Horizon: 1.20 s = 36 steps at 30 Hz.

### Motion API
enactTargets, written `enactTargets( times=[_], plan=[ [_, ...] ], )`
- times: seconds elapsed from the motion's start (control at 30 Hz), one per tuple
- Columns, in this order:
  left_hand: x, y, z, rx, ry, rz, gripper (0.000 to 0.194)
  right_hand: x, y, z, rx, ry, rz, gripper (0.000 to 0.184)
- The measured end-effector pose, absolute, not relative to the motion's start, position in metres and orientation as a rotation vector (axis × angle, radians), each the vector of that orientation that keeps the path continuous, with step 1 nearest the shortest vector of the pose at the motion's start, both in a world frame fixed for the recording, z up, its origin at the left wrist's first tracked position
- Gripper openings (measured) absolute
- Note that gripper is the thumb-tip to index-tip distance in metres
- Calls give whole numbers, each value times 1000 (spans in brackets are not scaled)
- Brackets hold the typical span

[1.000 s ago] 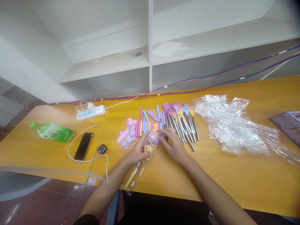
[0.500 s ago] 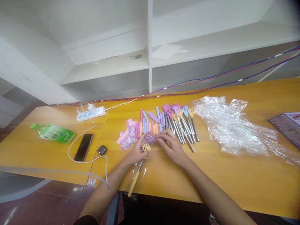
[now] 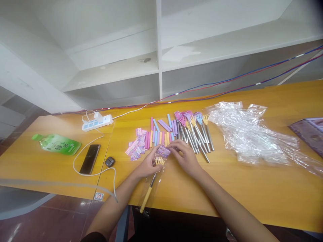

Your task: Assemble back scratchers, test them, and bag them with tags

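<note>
A back scratcher with a yellow claw head and yellow handle lies in a clear plastic bag, its handle reaching past the table's front edge. My left hand is closed on it near the head, thumb over the bag. At the bag's top, a purple printed card shows between my hands. The fingertips of my right hand pinch the card's right edge; whether they also grip the bag's film, I cannot tell. Just beyond lie coloured handle sleeves and several unbagged back scratchers. Left of them are loose printed cards.
Clear plastic bags are piled at the right, beside a purple box. To the left are a green bottle, a phone, a black earbud case and a power strip with a trailing white cable. White shelves stand behind.
The bagged back scratcher and card have shifted slightly right. More of the card shows between my hands, and my right fingers have closed in at its edge.
</note>
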State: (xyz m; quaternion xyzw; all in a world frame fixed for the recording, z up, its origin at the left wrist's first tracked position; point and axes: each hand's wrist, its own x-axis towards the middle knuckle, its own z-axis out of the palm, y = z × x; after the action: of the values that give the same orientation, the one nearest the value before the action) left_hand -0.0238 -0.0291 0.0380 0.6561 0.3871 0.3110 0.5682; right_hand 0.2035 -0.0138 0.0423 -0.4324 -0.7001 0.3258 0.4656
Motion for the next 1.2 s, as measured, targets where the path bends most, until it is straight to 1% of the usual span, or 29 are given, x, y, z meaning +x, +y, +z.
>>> enactTargets(
  times=[0.1,0.23,0.33,0.53,0.73,1.0,1.2],
  plan=[
    [-25,-30,29,1487,942,718,90,207,-11,43,-1066,-1706,768,27],
    [-28,-28,23,1475,969,724,80,211,-9,42,-1051,-1742,725,30],
    [-29,-28,23,1465,974,728,76,211,-9,41,-1025,-1737,693,33],
    [-27,-29,26,1452,1012,757,81,210,-10,41,-1033,-1735,645,31],
    [-25,-29,28,1510,951,753,71,211,-11,42,-1000,-1717,645,33],
    [-20,-31,35,1476,926,811,66,212,-11,41,-1042,-1712,552,24],
    [-20,-31,32,1470,940,824,67,213,-12,45,-1023,-1712,558,26]
  ],
)
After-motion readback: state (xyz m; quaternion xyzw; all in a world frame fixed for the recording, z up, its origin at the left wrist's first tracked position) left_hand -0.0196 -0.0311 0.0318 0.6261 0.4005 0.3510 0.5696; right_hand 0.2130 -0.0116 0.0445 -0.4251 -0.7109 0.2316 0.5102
